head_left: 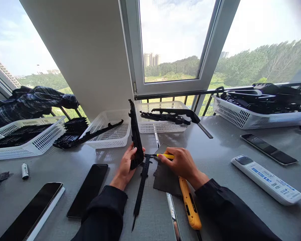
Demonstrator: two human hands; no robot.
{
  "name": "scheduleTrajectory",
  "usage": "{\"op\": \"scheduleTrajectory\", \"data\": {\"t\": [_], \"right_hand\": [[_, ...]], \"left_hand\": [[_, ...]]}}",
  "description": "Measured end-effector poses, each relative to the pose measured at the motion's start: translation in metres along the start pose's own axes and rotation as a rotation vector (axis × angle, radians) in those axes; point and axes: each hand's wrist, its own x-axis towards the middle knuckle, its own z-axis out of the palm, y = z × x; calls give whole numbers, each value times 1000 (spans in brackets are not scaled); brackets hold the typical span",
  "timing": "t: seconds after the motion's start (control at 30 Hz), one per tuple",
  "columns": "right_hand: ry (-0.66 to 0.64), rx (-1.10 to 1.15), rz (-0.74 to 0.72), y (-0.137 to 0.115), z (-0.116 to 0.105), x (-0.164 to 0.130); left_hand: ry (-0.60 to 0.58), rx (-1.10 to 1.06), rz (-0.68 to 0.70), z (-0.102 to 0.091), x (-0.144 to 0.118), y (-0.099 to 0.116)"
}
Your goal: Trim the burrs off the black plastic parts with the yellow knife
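Slipping is the risk: the left hand (126, 164) closes its grip only on the lower end of a long black plastic part (135, 134), standing upright on the tabletop (215, 150). The right hand (180, 164) pinches a yellow screwdriver (188, 197), tip at the part's base; a sideways push could tip it. Beneath lies a dark rough pad (165, 179).

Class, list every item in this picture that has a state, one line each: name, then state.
left hand: gripping black plastic strip, held upright
right hand: gripping yellow tool, tip towards the strip
middle basket: holds one long part
window: shut
phones: screens dark
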Motion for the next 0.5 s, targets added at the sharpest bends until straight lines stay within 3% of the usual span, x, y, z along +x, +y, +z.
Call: {"op": "scheduleTrajectory", "data": {"t": [0.5], "right_hand": [[-55, 14, -35, -3, 2, -1]], "left_hand": [[23, -17, -13, 2, -1, 0]]}}
